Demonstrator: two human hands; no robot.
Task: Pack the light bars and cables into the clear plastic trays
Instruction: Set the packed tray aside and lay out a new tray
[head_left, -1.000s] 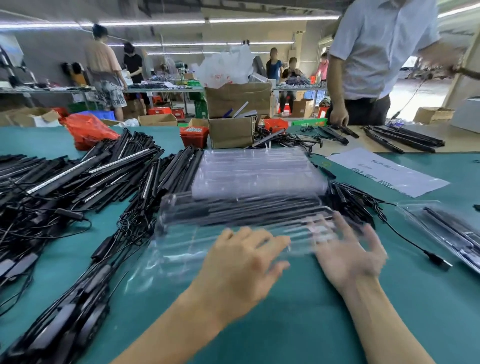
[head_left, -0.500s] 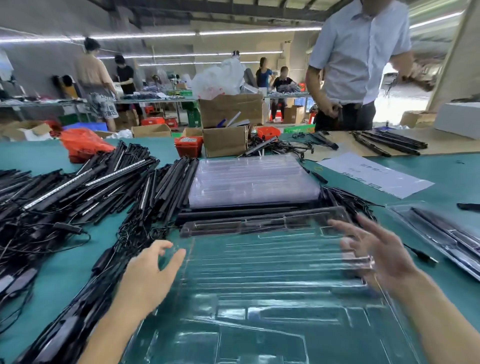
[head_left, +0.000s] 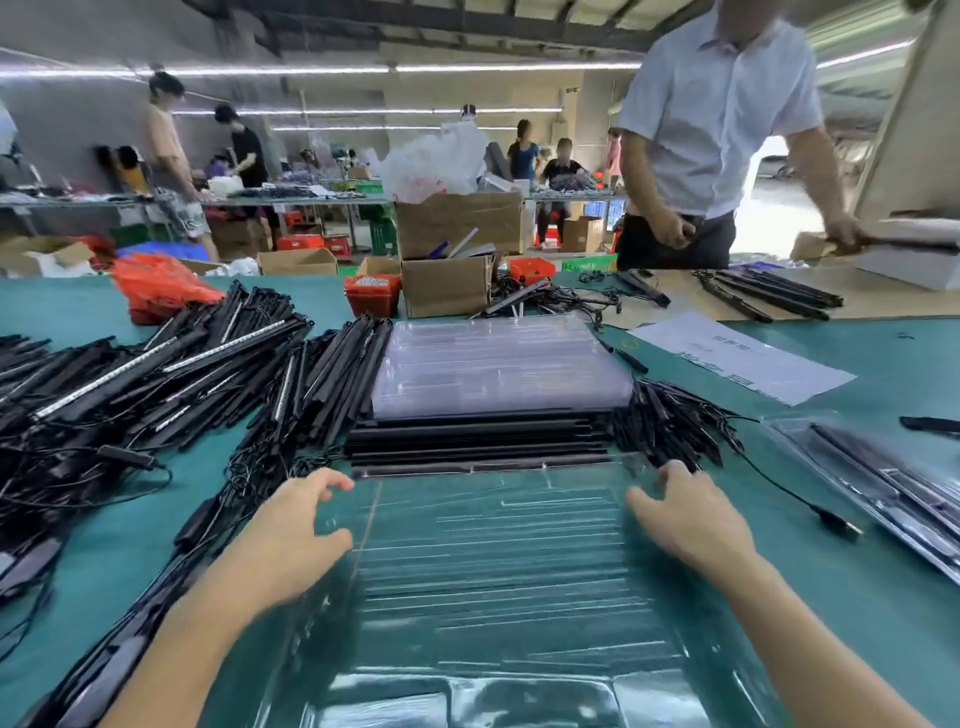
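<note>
Both hands have slid outward and forward since half a second back, and the empty tray (head_left: 498, 561) now lies flat on the green bench (head_left: 857, 613) right before the person, its far edge just short of a row of bars (head_left: 478, 441). At the tray's far left corner the left hand (head_left: 291, 535) has its fingers (head_left: 332, 480) loosely curled over the rim with the thumb lower down; whether they pinch the plastic or only rest on it I cannot tell. The right hand (head_left: 691, 519) sits at the far right corner, fingers bent over the edge, and again the grip is not clear. Setting the tray is, I judge, the step in hand; do it well by squaring it to the bench edge, pressing the thin plastic flat so the grooves sit level, and keeping it free of loose wire. No bar or cable lies in it yet. Behind the row of bars stands a stack of trays (head_left: 498, 364). A big heap of bars (head_left: 156, 379) spreads to the left, and tangled cables (head_left: 670, 421) crowd the right corner, touching or nearly touching the right hand, so they may snag it. Cables also run down the left side, close to the tray. A packed tray (head_left: 883, 478) lies at the right, near a paper sheet (head_left: 743, 358). Cardboard boxes (head_left: 452, 260) stand farther back, and a person in a pale shirt (head_left: 722, 104) works across the bench.
</note>
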